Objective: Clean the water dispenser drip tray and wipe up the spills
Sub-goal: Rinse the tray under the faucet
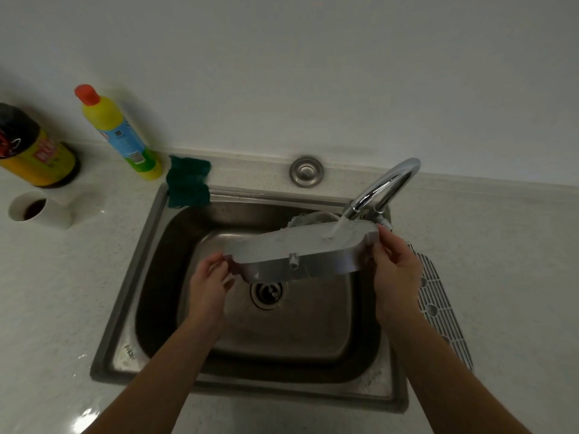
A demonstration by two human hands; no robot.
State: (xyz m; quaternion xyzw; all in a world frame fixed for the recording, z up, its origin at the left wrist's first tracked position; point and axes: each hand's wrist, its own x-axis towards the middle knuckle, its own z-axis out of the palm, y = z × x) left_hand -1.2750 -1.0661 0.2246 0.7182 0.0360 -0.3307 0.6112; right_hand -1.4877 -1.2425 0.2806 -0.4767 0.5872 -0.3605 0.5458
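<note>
Holding tray [300,249] over sink [131,277] under running tap [385,186], left hand [208,285] pinching one end, right hand [396,277] gripping the other; grille [438,305] lying beside sink.

grey drip tray [300,249], green cloth [188,181], yellow bottle [120,133]

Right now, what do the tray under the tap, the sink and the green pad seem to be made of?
Drip tray: likely grey moulded plastic, matt, with a moulded spout. Sink: apparently stainless steel, brushed with dull reflections. Green pad: looks like fibrous scouring material, rough and unreflective.
</note>
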